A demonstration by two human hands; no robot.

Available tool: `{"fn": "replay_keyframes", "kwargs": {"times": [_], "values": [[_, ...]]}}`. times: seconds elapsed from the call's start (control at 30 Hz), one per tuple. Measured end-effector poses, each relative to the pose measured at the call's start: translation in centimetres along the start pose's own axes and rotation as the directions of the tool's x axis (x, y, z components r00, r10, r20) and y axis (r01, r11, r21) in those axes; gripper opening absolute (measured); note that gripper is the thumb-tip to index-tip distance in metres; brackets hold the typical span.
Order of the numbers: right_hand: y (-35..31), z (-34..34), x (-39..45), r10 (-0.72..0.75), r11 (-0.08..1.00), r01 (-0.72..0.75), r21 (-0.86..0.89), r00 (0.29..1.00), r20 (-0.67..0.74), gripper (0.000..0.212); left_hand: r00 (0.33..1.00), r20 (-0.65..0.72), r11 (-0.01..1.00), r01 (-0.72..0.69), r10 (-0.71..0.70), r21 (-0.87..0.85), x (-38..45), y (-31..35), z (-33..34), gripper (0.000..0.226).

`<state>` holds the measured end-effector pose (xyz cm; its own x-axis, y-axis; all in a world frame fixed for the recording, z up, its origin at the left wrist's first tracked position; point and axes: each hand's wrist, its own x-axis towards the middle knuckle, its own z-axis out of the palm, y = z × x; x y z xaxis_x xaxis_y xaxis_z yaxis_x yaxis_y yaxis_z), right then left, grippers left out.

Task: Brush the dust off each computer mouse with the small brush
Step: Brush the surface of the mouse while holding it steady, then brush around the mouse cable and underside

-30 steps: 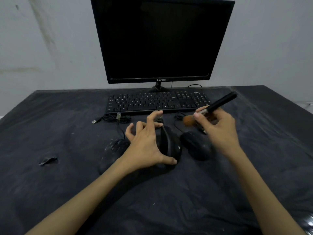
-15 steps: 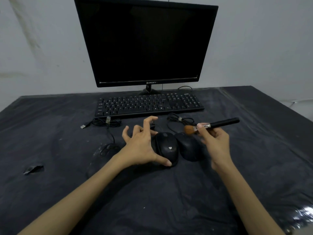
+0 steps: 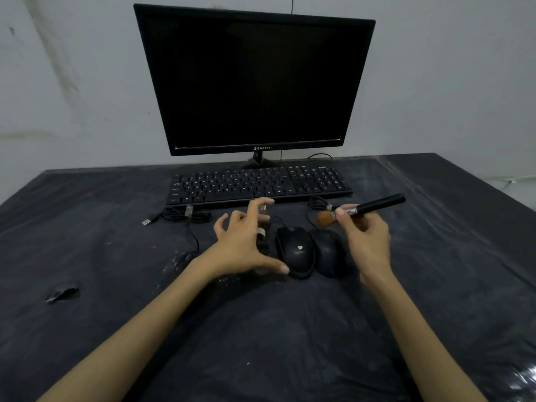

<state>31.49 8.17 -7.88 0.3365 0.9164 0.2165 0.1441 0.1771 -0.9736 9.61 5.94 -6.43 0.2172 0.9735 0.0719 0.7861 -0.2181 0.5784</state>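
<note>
Head view: right hand [image 3: 367, 239] pinches small brush [image 3: 359, 210] near the ferrule, fingers curled round it; black handle angles up and to the right, tan bristles hang just above the far end of the right mouse [image 3: 327, 252]; contact between bristles and mouse unclear; left hand [image 3: 242, 243] spread, fingers loosely arched and holding nothing, thumb tip at the near-left edge of the middle mouse [image 3: 295, 252]; middle mouse has a small white heart mark and sits just left of the right mouse, the two nearly touching; third mouse [image 3: 182, 261] lies well left of the middle mouse, partly hidden by the left wrist; all three lie on the dark dusty surface [image 3: 116, 285], nearer the camera than the keyboard [image 3: 258, 184]; coiled cable with USB plug [image 3: 179, 214] left of the middle mouse, close to the keyboard; monitor [image 3: 255, 79] stands behind the keyboard, screen dark.
</note>
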Motion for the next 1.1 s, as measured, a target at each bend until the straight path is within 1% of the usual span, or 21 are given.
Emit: {"fn": "replay_keyframes", "kwargs": {"times": [0.1,0.2,0.27,0.37,0.5,0.63,0.7,0.77,0.8,0.87,0.97,1.1], "values": [[-0.5,0.0,0.9,0.009,1.0,-0.009,0.023,1.0,0.005,0.004,0.991,-0.119,0.997,0.065,-0.059,0.05,-0.5,-1.4,-1.8,0.108],[-1.1,0.7,0.6,0.01,0.998,-0.015,0.066,0.997,0.074,0.003,0.978,-0.179,0.983,0.127,-0.102,0.132,-0.7,-2.4,-2.6,0.11],[-1.4,1.4,-0.2,0.006,0.995,-0.019,0.093,0.99,0.138,0.002,0.981,-0.156,0.981,0.137,-0.115,0.138,-0.7,-2.6,-2.4,0.113],[-1.4,2.3,-1.4,0.011,0.991,-0.036,0.13,0.982,0.191,0.004,0.985,-0.134,0.99,0.117,-0.105,0.083,-0.2,-2.4,-1.5,0.112],[-1.3,3.1,-2.1,0.012,0.989,-0.044,0.144,0.977,0.215,0.003,0.976,-0.19,0.994,0.11,-0.106,0.009,1.6,-2.2,-0.4,0.095],[-1.4,3.4,-2.3,0.01,0.986,-0.048,0.159,0.974,0.228,0.007,0.982,-0.124,0.989,0.139,-0.144,-0.049,1.8,-2.9,-1.4,0.086],[-1.5,3.5,-2.5,0.0,0.986,-0.042,0.164,0.97,0.243,0.007,0.98,-0.112,0.986,0.162,-0.164,-0.021,0.6,-3.8,-2.8,0.08],[-1.5,3.8,-2.8,-0.005,0.986,-0.039,0.164,0.965,0.261,0.006,0.971,-0.139,0.981,0.195,-0.192,0.002,-1.4,-4.8,-4.0,0.075],[-1.6,4.0,-2.9,-0.004,0.986,-0.042,0.159,0.962,0.274,0.006,0.965,-0.159,0.978,0.209,-0.208,-0.01,-2.7,-5.4,-4.4,0.075],[-1.8,4.7,-3.3,0.007,0.988,-0.053,0.145,0.953,0.303,0.006,0.953,-0.191,0.971,0.224,-0.236,-0.082,-5.4,-6.5,-4.8,0.084],[-2.0,6.2,-4.2,0.008,0.985,-0.069,0.156,0.933,0.361,0.006,0.939,-0.262,0.966,0.177,-0.224,-0.191,-9.4,-7.5,-4.3,0.099],[-1.8,8.5,-5.5,0.014,0.986,-0.086,0.142,0.898,0.441,0.009,0.934,-0.25,0.955,0.202,-0.254,-0.215,-12.3,-7.9,-3.2,0.11]]}}
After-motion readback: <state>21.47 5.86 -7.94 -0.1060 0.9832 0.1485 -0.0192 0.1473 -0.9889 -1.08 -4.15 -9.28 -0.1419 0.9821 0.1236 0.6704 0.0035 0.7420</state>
